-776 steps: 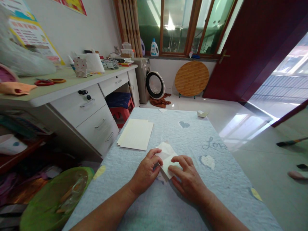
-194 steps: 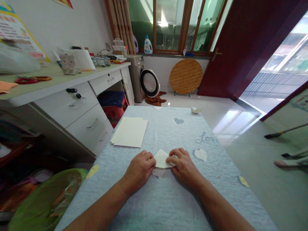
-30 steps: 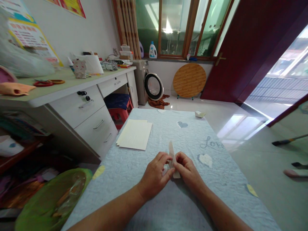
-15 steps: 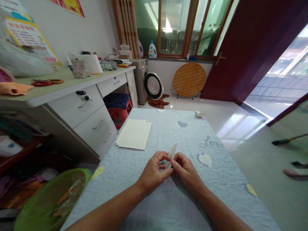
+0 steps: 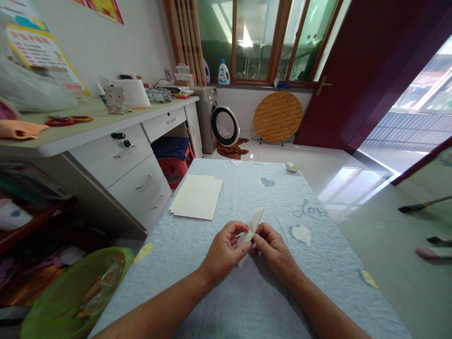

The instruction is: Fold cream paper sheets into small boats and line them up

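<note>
Right of the paper stack (image 5: 197, 197) and nearer me, my left hand (image 5: 221, 247) and right hand (image 5: 276, 246) both pinch the folded paper (image 5: 257, 218) between fingers; its long axis slants, far tip pointing away from the stack.

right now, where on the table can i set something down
Bare: between the stacked cream paper sheets and small boat-like paper; right of the right hand. Crowded: around folded pale paper between it and the left hand.

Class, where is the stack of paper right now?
In the head view, the stack of paper lies on the left of the cloth-covered table, beyond the left hand.
</note>
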Demonstrator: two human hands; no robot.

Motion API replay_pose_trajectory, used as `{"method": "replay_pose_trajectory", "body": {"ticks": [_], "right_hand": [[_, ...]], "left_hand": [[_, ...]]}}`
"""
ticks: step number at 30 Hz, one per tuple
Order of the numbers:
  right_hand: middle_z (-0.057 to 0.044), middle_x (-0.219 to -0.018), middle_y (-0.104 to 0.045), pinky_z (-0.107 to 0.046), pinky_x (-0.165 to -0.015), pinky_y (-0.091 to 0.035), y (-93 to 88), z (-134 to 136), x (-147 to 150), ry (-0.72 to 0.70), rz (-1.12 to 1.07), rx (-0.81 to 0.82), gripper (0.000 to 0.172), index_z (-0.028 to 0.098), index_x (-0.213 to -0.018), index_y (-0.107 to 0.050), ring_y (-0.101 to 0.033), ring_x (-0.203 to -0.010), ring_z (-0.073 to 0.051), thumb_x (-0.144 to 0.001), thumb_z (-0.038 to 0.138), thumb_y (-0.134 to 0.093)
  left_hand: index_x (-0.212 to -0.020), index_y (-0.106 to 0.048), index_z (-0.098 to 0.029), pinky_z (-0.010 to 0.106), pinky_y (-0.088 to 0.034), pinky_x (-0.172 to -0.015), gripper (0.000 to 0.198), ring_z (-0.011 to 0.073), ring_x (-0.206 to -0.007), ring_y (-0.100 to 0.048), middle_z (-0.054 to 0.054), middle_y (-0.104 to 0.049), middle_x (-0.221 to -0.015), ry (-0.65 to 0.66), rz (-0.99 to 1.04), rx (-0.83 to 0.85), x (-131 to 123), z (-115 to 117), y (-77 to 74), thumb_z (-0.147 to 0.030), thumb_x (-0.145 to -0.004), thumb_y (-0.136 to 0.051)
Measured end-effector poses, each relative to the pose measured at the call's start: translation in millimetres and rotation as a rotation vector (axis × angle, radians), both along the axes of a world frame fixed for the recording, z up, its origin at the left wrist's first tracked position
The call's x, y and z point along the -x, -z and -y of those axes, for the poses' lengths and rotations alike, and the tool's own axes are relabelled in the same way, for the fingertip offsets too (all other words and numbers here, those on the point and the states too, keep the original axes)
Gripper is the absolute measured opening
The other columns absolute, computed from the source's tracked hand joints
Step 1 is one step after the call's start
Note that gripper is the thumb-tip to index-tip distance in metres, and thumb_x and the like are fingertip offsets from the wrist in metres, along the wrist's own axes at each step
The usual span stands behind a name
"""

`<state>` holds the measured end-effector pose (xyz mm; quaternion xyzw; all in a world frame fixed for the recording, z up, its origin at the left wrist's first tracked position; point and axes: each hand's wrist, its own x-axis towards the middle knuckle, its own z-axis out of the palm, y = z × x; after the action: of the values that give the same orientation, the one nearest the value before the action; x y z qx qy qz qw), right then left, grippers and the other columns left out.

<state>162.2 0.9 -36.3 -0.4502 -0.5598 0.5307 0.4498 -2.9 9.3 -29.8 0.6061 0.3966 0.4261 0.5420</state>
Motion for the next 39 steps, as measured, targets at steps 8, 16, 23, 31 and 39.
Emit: {"method": "replay_pose_trajectory", "body": {"ticks": [8,16,23,31,39], "right_hand": [[-0.001,-0.081,-0.057,-0.028,-0.063,-0.045,-0.6,0.5,-0.4,-0.026,-0.035,-0.001,0.029,0.020,-0.086,-0.057,-0.052,-0.071,-0.015,-0.090,0.049,-0.057],[0.000,-0.079,-0.057,-0.027,-0.062,-0.044,-0.5,1.2,1.1,-0.003,0.024,-0.009,0.025,0.020,-0.086,-0.057,-0.052,-0.068,-0.015,-0.089,0.045,-0.056],[0.002,-0.070,-0.052,-0.026,-0.057,-0.039,-0.2,0.9,1.6,0.027,0.085,-0.026,0.008,0.020,-0.078,-0.054,-0.048,-0.062,-0.014,-0.082,0.028,-0.054],[0.003,-0.067,-0.051,-0.027,-0.058,-0.040,1.4,1.2,0.1,0.034,0.093,-0.030,0.022,0.020,-0.077,-0.052,-0.050,-0.062,-0.014,-0.088,0.039,-0.055],[0.003,-0.070,-0.051,-0.025,-0.057,-0.037,4.2,-0.6,3.7,0.068,0.035,0.006,0.032,0.019,-0.083,-0.055,-0.048,-0.063,-0.013,-0.088,0.050,-0.059]], "left_hand": [[-0.094,-0.061,-0.019,0.034,-0.049,-0.098,0.008,0.0198,-0.108,-0.061,0.007,-0.062,-0.111,-0.022,-0.082,-0.185,0.9,2.5,-1.9,-0.023,-0.087,-0.062],[-0.089,-0.060,-0.019,0.033,-0.050,-0.094,0.008,0.0199,-0.101,-0.063,0.006,-0.065,-0.104,-0.047,-0.109,-0.187,2.2,1.2,-1.1,-0.025,-0.086,-0.065],[-0.084,-0.062,-0.019,0.030,-0.050,-0.088,0.007,0.0190,-0.095,-0.063,0.005,-0.065,-0.098,-0.044,-0.135,-0.193,0.7,2.1,-3.7,-0.025,-0.085,-0.065],[-0.088,-0.065,-0.019,0.030,-0.048,-0.083,0.013,0.0190,-0.087,-0.062,0.002,-0.066,-0.087,-0.056,-0.194,-0.143,0.1,1.4,-8.3,-0.032,-0.086,-0.066],[-0.086,-0.066,-0.020,0.033,-0.047,-0.093,0.009,0.0207,-0.102,-0.060,0.005,-0.064,-0.105,0.001,-0.164,-0.195,-1.0,0.0,-1.5,-0.024,-0.080,-0.072]]}}
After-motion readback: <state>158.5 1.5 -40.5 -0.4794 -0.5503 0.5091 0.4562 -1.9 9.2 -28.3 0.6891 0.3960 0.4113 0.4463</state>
